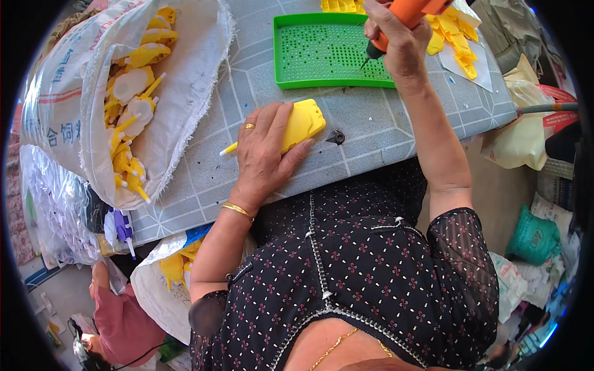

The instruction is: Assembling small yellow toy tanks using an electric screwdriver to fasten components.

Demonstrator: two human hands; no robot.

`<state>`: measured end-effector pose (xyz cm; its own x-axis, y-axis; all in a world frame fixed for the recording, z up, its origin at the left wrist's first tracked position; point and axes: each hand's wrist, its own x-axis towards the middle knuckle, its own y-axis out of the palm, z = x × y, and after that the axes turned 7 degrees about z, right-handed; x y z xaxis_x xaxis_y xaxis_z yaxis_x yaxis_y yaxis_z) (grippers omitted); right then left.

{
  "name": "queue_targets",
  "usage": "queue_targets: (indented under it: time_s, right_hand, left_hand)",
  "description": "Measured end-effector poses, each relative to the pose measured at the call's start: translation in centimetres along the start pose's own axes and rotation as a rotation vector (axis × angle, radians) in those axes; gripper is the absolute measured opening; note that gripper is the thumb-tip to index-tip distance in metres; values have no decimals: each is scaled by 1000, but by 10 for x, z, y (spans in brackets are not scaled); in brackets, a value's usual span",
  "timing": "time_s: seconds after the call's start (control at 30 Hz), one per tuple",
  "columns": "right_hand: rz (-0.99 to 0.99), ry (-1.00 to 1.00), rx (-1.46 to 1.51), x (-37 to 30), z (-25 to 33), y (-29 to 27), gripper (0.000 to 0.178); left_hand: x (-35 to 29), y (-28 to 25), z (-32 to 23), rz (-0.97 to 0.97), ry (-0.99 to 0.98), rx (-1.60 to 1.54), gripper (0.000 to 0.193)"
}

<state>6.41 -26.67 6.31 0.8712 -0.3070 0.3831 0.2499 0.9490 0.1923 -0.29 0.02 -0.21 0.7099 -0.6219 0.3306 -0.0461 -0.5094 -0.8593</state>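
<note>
My left hand (266,145) lies closed over a yellow plastic part (304,123) on the table, with a thin white-tipped stem poking out on its left side. In my right hand (405,52) is an orange electric screwdriver (405,20), held up with its dark bit pointing down and left. The bit is over a green perforated tray (286,77) full of small holes; whether it touches the tray I cannot tell. A small dark piece (336,136) rests on the table just right of the yellow part.
A white woven sack (192,117) full of yellow parts lies open at left. More yellow pieces (455,37) lie on white paper at the far right. A second sack (164,303) hangs below the table's left edge. Another person (130,324) is at the lower left.
</note>
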Motion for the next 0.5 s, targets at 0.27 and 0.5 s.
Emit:
queue_targets:
  time_s: [0.27,0.5]
  right_hand:
    - [324,-123,699,-5,4,20,26]
    - [246,88,333,-47,38,54,32]
  left_hand:
    - [4,0,-1,-5,7,-14,63]
    - [2,0,2,-14,8,-9,61]
